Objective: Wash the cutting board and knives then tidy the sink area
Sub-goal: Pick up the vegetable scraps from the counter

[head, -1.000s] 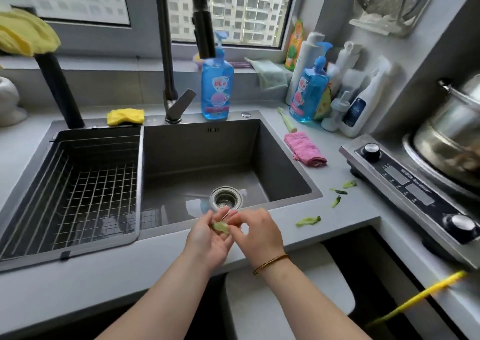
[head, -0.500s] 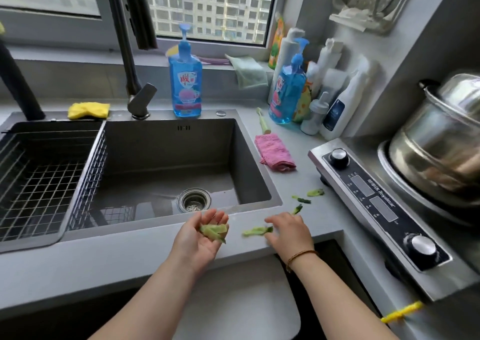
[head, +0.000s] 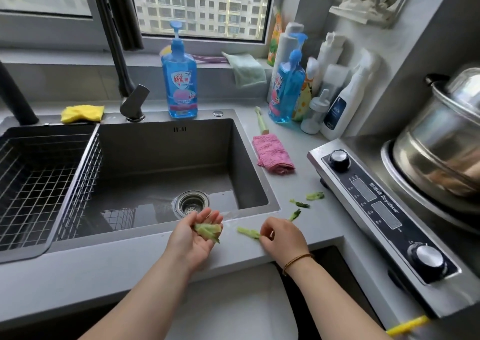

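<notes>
My left hand [head: 193, 238] is palm up over the front rim of the sink [head: 166, 233], cupping a small pile of green vegetable scraps [head: 207, 231] in loosely curled fingers. To its right, my right hand [head: 281, 237] pinches one end of another green scrap [head: 248, 232] that lies on the grey counter [head: 306, 225]. Three more scraps [head: 301, 204] lie further right, near the cooker. No cutting board or knife is in view.
The sink basin holds a drain strainer [head: 191, 204] and a wire basket [head: 39, 186] on the left. A pink cloth [head: 272, 153], soap bottles [head: 179, 79], yellow sponge [head: 82, 113] and tap [head: 122, 53] sit behind. An induction cooker [head: 376, 209] with a steel pot [head: 441, 142] stands at the right.
My hands came apart: the right one moved right along the counter to a scrap and now pinches it. The left one stays cupped with the scraps. The view shifted right.
</notes>
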Available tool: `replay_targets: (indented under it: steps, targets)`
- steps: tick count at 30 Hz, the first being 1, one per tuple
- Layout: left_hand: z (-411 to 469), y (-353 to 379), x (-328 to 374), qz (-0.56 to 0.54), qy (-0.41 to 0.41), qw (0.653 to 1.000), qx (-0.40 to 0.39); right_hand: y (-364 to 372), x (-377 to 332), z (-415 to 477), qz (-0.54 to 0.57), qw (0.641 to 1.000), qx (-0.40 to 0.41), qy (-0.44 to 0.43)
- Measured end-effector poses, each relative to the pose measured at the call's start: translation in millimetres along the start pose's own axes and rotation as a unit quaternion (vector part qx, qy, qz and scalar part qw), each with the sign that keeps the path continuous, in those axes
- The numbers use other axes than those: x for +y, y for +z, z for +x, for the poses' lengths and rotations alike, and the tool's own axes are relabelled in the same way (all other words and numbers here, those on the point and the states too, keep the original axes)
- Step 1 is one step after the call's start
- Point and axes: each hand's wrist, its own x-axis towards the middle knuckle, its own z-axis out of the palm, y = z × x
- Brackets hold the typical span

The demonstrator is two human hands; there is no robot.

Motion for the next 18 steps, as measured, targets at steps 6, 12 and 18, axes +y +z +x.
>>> replay_targets:
  steps: [6,12,18]
  targets:
    - [8,8,-3,0.013,-0.013,1.000,0.002,2,6,1,0.131,0.989,0.019,0.072]
    - [16,17,-7,0.024,-0.020,0.999,0.011,-15,-4,-3,0.363,0.925,0.094,0.064]
    - [18,38,-25,0.030,-0.060,0.998,-0.009,-25,-28,-6,0.353,0.931,0.089,-0.017]
